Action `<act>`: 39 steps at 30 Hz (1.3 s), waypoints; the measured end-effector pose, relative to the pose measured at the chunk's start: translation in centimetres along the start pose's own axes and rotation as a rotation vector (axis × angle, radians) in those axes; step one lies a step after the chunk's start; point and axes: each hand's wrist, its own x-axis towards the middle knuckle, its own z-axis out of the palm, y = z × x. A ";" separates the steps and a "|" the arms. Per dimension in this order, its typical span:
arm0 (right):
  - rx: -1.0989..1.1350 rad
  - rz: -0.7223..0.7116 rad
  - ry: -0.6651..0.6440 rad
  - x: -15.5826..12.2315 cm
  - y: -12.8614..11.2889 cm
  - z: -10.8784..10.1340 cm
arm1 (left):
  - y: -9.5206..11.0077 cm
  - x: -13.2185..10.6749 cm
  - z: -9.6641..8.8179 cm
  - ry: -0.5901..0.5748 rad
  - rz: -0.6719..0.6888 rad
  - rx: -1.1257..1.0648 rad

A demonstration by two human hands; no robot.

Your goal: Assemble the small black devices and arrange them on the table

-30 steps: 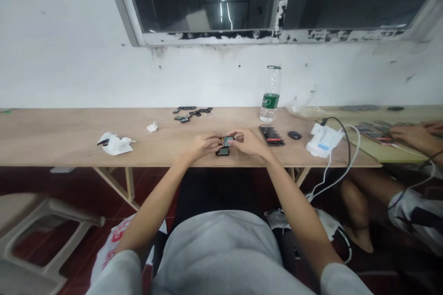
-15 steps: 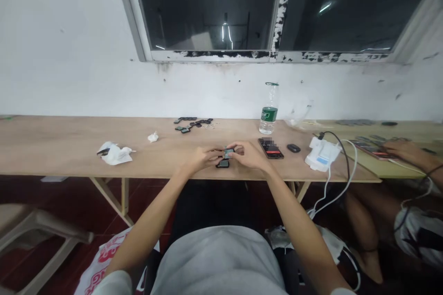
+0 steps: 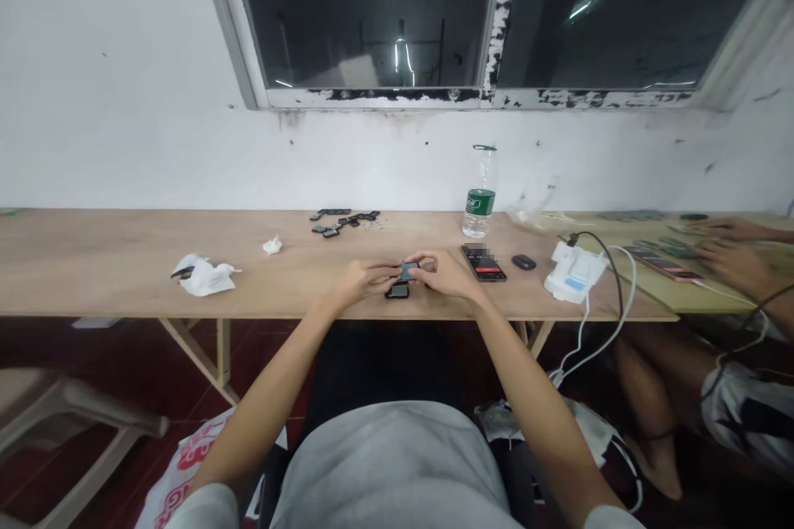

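Observation:
Between my two hands is a small flat piece [image 3: 408, 271] with a grey-green face and dark edges; its exact kind is too small to tell. My right hand [image 3: 442, 274] pinches it from the right, thumb on its face. From the left, the fingertips of my left hand [image 3: 365, 279] close on its edge. Just below, near the table's front edge, lies a similar black-framed piece [image 3: 398, 292] with a grey-green face. Several more black pieces [image 3: 351, 221] are strewn at the back of the table, beside tiny pale bits [image 3: 374, 224].
On the wooden table [image 3: 112, 256] are crumpled tissues [image 3: 209, 274], a water bottle [image 3: 479, 200], a phone [image 3: 484, 262], a black oval case [image 3: 524, 262] and a white power strip [image 3: 576, 271] with cables. At right, another person's hands [image 3: 732, 263] work over flat discs.
The piece in my hands has turned slightly, its face showing more clearly. At the right, the other person's second hand has come into view. The whole view has shifted a little.

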 end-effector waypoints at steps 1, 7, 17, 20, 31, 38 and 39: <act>0.002 0.002 0.001 0.0 0.0 0.0 | 0.0 0.0 0.1 -0.009 -0.004 0.004; 0.016 -0.009 -0.004 0.3 0.5 0.1 | -0.7 -0.3 0.7 -0.017 -0.019 0.045; 0.055 -0.033 0.332 2.4 5.9 -1.5 | -4.0 -1.4 -1.2 0.122 -0.283 0.104; -0.067 0.002 0.417 3.0 8.1 -2.5 | -6.1 -2.5 -2.1 0.062 -0.440 0.030; -0.397 0.117 0.375 3.3 11.0 -3.4 | -9.9 -5.3 -2.2 -0.167 -0.828 -0.280; -0.422 0.135 0.224 3.5 12.0 -2.9 | -9.7 -5.6 -1.6 -0.163 -0.862 -0.262; -0.423 0.136 0.212 3.5 12.0 -2.8 | -9.6 -5.6 -1.6 -0.165 -0.854 -0.265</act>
